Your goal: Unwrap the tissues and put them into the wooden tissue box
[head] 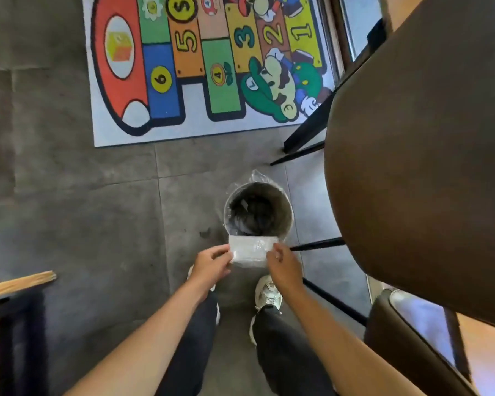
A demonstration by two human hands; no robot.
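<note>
A white tissue pack (252, 250) in clear plastic wrap is held at waist height, just in front of a round bin. My left hand (212, 264) pinches its left end. My right hand (283, 265) grips its right end, fingers curled over the wrap. The pack lies flat between both hands, its near edge partly hidden by my fingers. No wooden tissue box shows in this view.
A round bin (286, 207) lined with a clear bag stands on the grey tiled floor right beyond the pack. A brown chair (417, 167) with black legs fills the right. A colourful hopscotch rug (206, 67) lies farther off. A wooden-edged piece of furniture (17, 284) is at the lower left.
</note>
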